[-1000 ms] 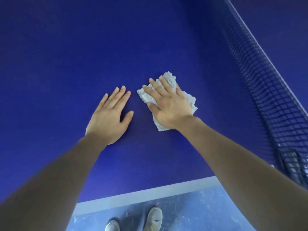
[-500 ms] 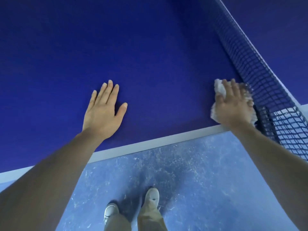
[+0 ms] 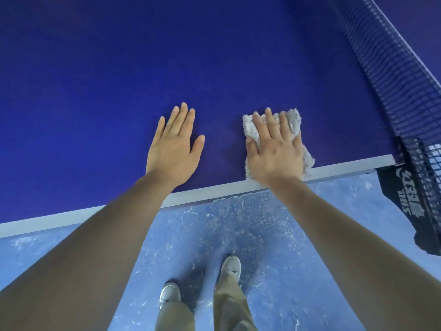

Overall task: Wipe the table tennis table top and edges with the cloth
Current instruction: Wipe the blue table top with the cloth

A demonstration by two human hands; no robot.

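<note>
the right hand presses flat, fingers straight, on the cloth at the table near edge. the left hand lies flat and spread beside it, holding nothing.

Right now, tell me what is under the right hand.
The right hand presses flat on a grey fluffy cloth, which lies on the blue table top and overlaps its white edge line. The cloth's middle and the surface beneath are covered.
</note>
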